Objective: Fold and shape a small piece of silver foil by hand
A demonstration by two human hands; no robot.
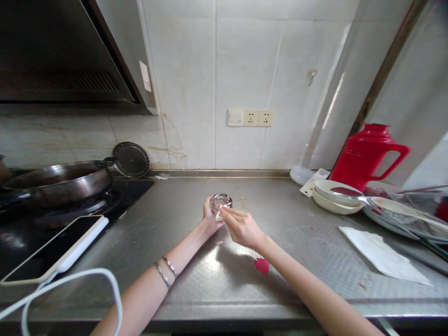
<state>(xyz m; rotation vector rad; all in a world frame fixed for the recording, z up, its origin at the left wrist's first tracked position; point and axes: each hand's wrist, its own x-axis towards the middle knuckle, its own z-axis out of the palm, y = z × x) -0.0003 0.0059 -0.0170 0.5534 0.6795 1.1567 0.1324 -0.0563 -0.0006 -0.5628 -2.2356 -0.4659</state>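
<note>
My left hand is closed around the side of a small round glass ashtray, lifted above the steel counter. The glass is clear with a thick rim and tilts towards me. My right hand pinches a small white piece, perhaps tissue, against the near edge of the ashtray. What the white piece is made of is too small to tell, and my fingers hide part of it. Below my right forearm a crumpled red scrap lies on the counter.
At left, a steel pan sits on the black cooktop, near a phone with a white cable. A red thermos, stacked bowls, plates and a white paper napkin occupy the right. Wall sockets are behind.
</note>
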